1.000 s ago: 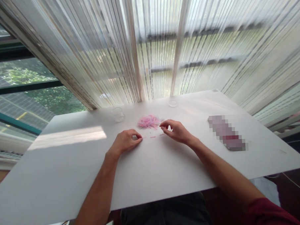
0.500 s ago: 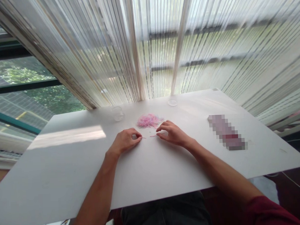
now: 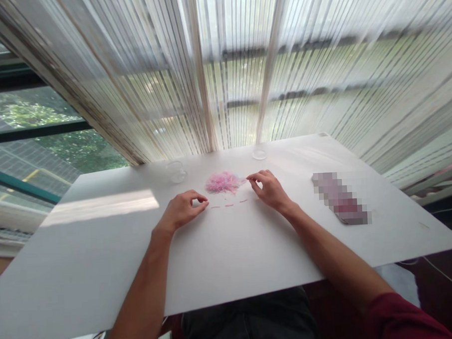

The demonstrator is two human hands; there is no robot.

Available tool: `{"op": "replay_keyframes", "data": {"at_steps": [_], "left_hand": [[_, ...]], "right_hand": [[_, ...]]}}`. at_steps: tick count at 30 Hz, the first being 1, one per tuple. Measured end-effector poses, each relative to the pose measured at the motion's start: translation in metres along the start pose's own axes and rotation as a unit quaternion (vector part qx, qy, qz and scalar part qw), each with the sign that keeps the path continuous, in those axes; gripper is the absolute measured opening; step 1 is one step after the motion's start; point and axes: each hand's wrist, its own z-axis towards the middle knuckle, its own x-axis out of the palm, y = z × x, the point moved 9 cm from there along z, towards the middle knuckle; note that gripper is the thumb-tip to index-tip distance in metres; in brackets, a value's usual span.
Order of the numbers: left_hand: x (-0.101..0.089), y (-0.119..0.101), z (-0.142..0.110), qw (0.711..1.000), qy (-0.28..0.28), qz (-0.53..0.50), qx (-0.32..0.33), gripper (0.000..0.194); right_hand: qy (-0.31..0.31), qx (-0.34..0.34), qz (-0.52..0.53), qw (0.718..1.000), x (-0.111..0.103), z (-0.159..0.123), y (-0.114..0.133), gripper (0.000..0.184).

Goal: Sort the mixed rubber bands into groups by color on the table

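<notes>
Here, a loose heap of thin pink strips (image 3: 222, 182) lies on the white bench (image 3: 222, 259).
Left hand (image 3: 208, 201), curled, sits left of three short pink pieces (image 3: 229, 206); right hand (image 3: 249, 180) at the heap's right edge; cannot tell whether either grips.

On the white flat desk (image 3: 229, 254), a pink shredded-strip pile (image 3: 222, 182) lies mid-frame; below it, three thin pink strips (image 3: 229, 206); above it, a round clear container (image 3: 176, 172) left, a round clear disc (image 3: 259, 154) right.
</notes>
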Motion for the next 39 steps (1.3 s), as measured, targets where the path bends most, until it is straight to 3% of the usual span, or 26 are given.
{"op": "replay_keyframes", "data": {"at_steps": [4,9,14,33,39], "left_hand": [[0.012,-0.012,0.000,0.999,0.034,0.011,0.006,0.025],[0.016,-0.019,0.000,0.999,0.053,0.005,0.004,0.021],[0.012,-0.014,-0.001,0.999,0.041,0.004,0.002,0.020],[0.015,-0.010,-0.002,0.998,0.069,0.005,0.000,0.020],[0.009,-0.012,-0.001,0.999,0.046,-0.002,0.000,0.022]], "right_hand": [[-0.004,0.018,-0.007,1.000,-0.002,0.001,-0.006,0.018],[0.063,-0.036,0.002,0.997,0.015,-0.004,0.014,0.025],[0.107,-0.059,-0.006,0.992,0.032,-0.009,0.026,0.017],[0.104,-0.034,-0.030,0.994,0.037,-0.001,0.026,0.010],[0.115,-0.027,-0.032,0.992,0.042,0.000,0.023,0.006]]}}
